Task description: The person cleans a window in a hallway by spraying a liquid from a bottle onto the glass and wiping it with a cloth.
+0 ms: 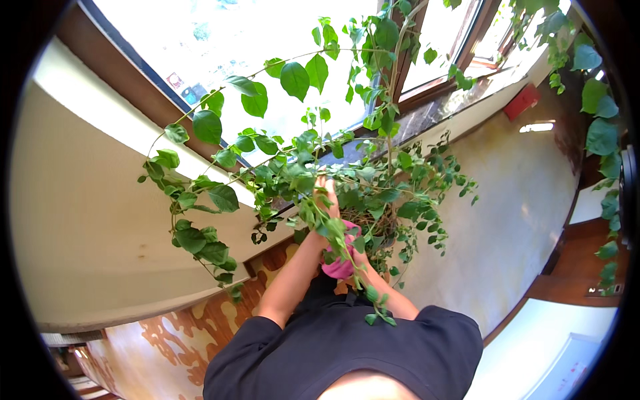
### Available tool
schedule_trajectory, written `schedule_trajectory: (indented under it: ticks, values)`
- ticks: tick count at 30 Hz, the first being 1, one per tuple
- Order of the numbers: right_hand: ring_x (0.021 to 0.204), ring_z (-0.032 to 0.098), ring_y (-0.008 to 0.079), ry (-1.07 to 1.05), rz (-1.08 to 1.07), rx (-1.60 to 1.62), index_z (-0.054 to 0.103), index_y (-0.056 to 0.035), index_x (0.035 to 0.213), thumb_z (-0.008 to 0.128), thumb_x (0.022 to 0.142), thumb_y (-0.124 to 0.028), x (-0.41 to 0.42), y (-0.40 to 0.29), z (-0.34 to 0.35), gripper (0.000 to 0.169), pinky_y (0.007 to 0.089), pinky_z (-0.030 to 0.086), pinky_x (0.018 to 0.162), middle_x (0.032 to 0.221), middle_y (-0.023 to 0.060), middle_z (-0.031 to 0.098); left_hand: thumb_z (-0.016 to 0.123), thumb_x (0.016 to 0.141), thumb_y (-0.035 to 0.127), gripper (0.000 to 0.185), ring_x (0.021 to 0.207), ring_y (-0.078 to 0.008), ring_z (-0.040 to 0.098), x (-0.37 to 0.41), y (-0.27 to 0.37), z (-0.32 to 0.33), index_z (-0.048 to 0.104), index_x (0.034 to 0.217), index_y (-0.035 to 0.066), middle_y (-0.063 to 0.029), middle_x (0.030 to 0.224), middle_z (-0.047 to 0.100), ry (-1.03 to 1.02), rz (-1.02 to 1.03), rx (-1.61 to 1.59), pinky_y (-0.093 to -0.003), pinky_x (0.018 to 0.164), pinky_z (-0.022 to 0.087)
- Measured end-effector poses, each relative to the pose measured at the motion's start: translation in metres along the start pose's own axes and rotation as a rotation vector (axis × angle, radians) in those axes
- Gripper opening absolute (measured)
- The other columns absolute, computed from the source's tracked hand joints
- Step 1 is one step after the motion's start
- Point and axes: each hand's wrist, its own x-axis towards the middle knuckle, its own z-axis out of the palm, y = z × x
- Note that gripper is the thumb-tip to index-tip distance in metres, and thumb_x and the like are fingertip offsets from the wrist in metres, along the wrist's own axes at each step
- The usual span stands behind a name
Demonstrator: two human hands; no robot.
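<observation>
A leafy climbing plant point(370, 172) with long trailing stems grows in front of me beside a window. My left hand point(327, 197) reaches up into its foliage, fingers pointing toward the window. Leaves cover part of that hand, and whether it grips a stem cannot be told. Lower down, a pink cloth point(341, 265) is bunched at my right hand point(357, 254), which is mostly hidden by cloth and leaves. One leafy shoot point(345, 245) hangs across the cloth toward my chest. Dry brown stems point(372, 220) show tangled at the plant's base.
Wood-framed window panes point(435, 45) stand above a dark stone sill point(420, 120). A long vine point(205, 112) arches on the left before a pale wall point(100, 200). More vines point(600, 135) hang at right. A red object point(521, 101) lies below the sill; patterned flooring point(200, 325) is behind me.
</observation>
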Motion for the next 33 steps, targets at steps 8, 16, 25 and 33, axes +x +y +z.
schedule_trajectory:
  ticks: [8, 16, 25, 33]
  values:
    - [0.124, 0.050, 0.0348, 0.069, -0.251, 0.159, 0.034, -0.0060, 0.143, 0.042, 0.095, -0.058, -0.130, -0.147, -0.003, 0.071, 0.0485, 0.043, 0.106, 0.140, 0.0186, 0.045, 0.055, 0.090, 0.005, 0.036, 0.117, -0.0196, 0.048, 0.037, -0.020, -0.042, 0.050, 0.125, -0.002, -0.0097, 0.125, 0.053, -0.010, -0.207, -0.438, -0.0318, 0.103, 0.036]
    - [0.126, 0.048, 0.0331, -0.080, -0.710, 0.207, 0.036, -0.0086, 0.143, 0.032, 0.099, -0.055, -0.151, -0.236, 0.082, 0.064, 0.0468, 0.040, 0.108, 0.142, 0.0151, 0.044, 0.044, 0.097, -0.001, 0.036, 0.124, -0.0217, 0.050, -0.098, 0.107, -0.083, 0.046, 0.132, -0.004, -0.0124, 0.132, 0.052, 0.040, -0.048, 0.035, -0.0332, 0.112, 0.035]
    - [0.122, 0.052, 0.0320, -0.211, -0.414, 0.228, 0.040, -0.0057, 0.138, 0.035, 0.096, -0.059, -0.115, -0.239, 0.151, 0.068, 0.0455, 0.043, 0.105, 0.136, 0.0161, 0.048, 0.055, 0.091, 0.005, 0.029, 0.115, -0.0324, 0.056, 0.020, 0.311, 0.023, 0.059, 0.119, -0.003, -0.0192, 0.120, 0.060, -0.023, 1.306, 1.108, -0.0389, 0.097, 0.045]
    - [0.124, 0.050, 0.0336, -0.221, -0.368, 0.300, 0.039, -0.0045, 0.140, 0.038, 0.098, -0.053, -0.117, -0.216, 0.129, 0.064, 0.0479, 0.040, 0.107, 0.138, 0.0173, 0.047, 0.057, 0.092, 0.035, 0.042, 0.098, -0.0326, 0.065, 0.038, 0.220, 0.131, 0.061, 0.123, 0.008, -0.0180, 0.108, 0.067, -0.307, 0.851, 1.274, -0.0424, 0.085, 0.051]
